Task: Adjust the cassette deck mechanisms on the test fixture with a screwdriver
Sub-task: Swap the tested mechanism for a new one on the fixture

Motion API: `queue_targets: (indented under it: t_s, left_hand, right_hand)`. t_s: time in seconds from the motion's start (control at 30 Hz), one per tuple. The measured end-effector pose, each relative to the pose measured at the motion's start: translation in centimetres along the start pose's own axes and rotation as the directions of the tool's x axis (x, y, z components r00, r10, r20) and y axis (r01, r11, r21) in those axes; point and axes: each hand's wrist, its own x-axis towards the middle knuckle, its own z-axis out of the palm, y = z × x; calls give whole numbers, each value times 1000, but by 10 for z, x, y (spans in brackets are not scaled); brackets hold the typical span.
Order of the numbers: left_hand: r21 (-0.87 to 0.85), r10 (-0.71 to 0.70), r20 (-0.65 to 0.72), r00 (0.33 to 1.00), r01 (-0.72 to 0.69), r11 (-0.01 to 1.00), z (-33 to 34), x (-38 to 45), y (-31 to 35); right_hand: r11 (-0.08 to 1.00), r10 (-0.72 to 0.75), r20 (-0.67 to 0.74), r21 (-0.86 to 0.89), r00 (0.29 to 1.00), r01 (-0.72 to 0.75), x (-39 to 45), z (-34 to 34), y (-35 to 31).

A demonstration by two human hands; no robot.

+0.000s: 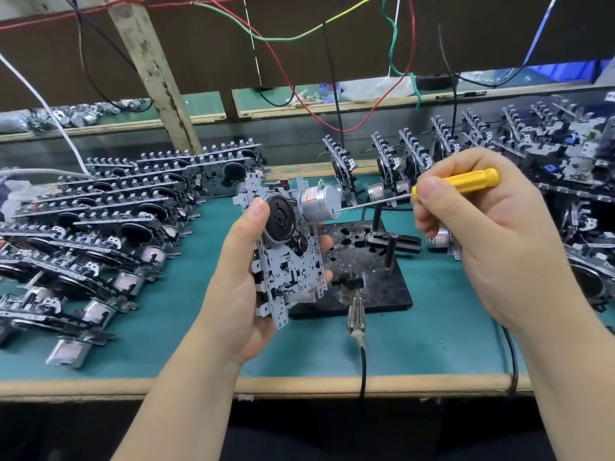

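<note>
My left hand [239, 281] grips one deck [286, 251] upright just above the fixture [382, 277], thumb on its black flywheel, so the round steel motor [319, 199] faces sideways to the tool. My right hand [479, 234] pinches the screwdriver [416, 194] where the yellow plastic handle begins, its thin shaft level with the tip at the motor's end, I judge to reach an adjuster there.

Cassette deck mechanism [289, 257]: stamped grey sheet metal, matt, with a black plastic flywheel and a brushed, semi-glossy metal motor can [321, 198]. Screwdriver [416, 194]: glossy yellow plastic handle, thin bright steel shaft. Test fixture [366, 271]: matt black plate, scuffed and speckled with debris. Tabletop [416, 344]: matt green mat with a bare, worn wooden edge.
</note>
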Motion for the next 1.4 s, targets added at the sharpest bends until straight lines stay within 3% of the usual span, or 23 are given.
queue_targets:
  t_s: [0.33,0.53,0.6,0.73,0.8,0.9,0.97,1.03,1.13,1.4]
  left_hand:
    - [6,-43,-39,998,43,999,-3,0,2]
    - [56,-30,-45,999,33,998,2,4,5]
    - [91,25,-16,1000,-23,996,7,8,7]
    - [244,104,-13,994,-98,965,10,29,19]
    - [533,147,4,989,-127,837,7,45,25]
    - [906,86,192,978,-210,367,11,70,27]
    - [959,-50,282,958,-280,48,15,86,20]
    - [937,-156,289,944,-313,-155,18,98,12]
    - [927,-245,251,936,-306,-217,15,104,0]
    - [907,-227,271,935,-327,-264,10,109,-9]
  right_hand:
    - [1000,-12,28,4,1000,12,0,0,2]
    - [998,-1,-26,69,1000,2,-3,-2,4]
    - [988,12,-81,153,997,1,-4,-3,4]
    - [924,134,-336,382,932,5,4,-26,3]
    - [937,139,-401,349,905,10,7,-37,4]
    - [949,129,-412,314,902,7,3,-37,8]
    - [951,134,-411,311,902,0,0,-32,12]
    - [954,147,-414,299,898,-19,-4,-30,15]
    - [955,176,-401,293,899,-56,-9,-30,20]
    - [971,155,-246,215,957,-102,-8,-22,27]
